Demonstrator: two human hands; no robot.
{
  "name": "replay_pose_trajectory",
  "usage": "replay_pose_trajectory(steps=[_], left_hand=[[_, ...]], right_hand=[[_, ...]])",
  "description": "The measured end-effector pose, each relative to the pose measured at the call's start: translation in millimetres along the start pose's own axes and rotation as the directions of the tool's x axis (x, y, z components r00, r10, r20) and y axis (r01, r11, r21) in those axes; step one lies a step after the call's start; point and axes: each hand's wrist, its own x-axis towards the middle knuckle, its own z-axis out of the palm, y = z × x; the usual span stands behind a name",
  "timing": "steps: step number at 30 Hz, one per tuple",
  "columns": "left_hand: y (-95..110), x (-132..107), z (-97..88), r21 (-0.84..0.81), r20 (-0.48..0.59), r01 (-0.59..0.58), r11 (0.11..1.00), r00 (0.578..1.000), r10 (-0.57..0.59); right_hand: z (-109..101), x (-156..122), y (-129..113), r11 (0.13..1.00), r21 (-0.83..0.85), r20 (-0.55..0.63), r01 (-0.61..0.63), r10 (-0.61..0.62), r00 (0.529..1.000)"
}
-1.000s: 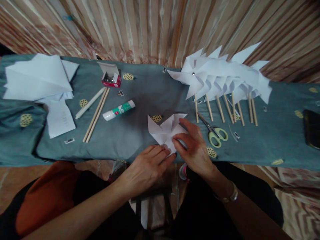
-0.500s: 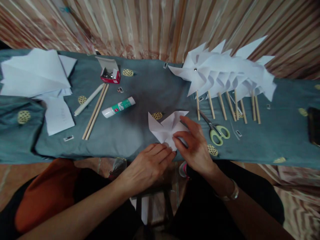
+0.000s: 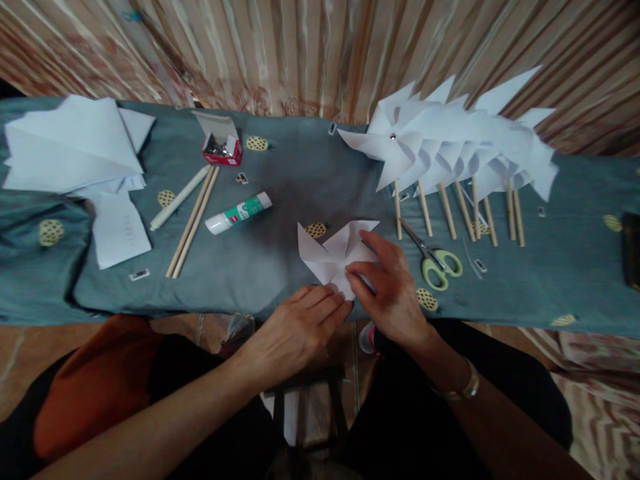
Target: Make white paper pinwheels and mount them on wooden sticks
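Folded sheet (image 3: pixel 333 257) between the hands (image 3: pixel 303 327) (image 3: pixel 395 297): smooth matt paper. Worktop covering (image 3: pixel 270 273) beneath: creased cloth. Left of hands: glue stick (image 3: pixel 238 213), smooth plastic; loose sticks (image 3: pixel 197 220), bare wood. Right of hands: scissors (image 3: pixel 431 256), metal blades (image 3: pixel 415 236), plastic handles (image 3: pixel 425 270).

no text legible; glue stick label (image 3: pixel 245 211) blurred

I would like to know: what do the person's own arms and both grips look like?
The left arm and right arm show no sleeves within the picture. The left grip and right grip wear no gloves. A shiny, pale bracelet or watch band circles the right wrist.
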Motion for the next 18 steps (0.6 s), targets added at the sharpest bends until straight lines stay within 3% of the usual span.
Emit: replay_pose_trajectory(steps=[8, 18], left_hand=[[0.3, 1.2, -0.6, -0.009, -0.001, -0.002, 1.0, 1.0, 0.002], [2.3, 2.9, 0.5, 0.006, -0.027, 0.007, 1.0, 1.0, -0.007]], right_hand=[[-2.3, 0.5, -3.2, 0.999, -0.032, 0.048, 0.003, -0.001, 0.999], [1.4, -5.2, -5.4, 0.981, -0.167, 0.132, 0.096, -0.074, 0.988]])
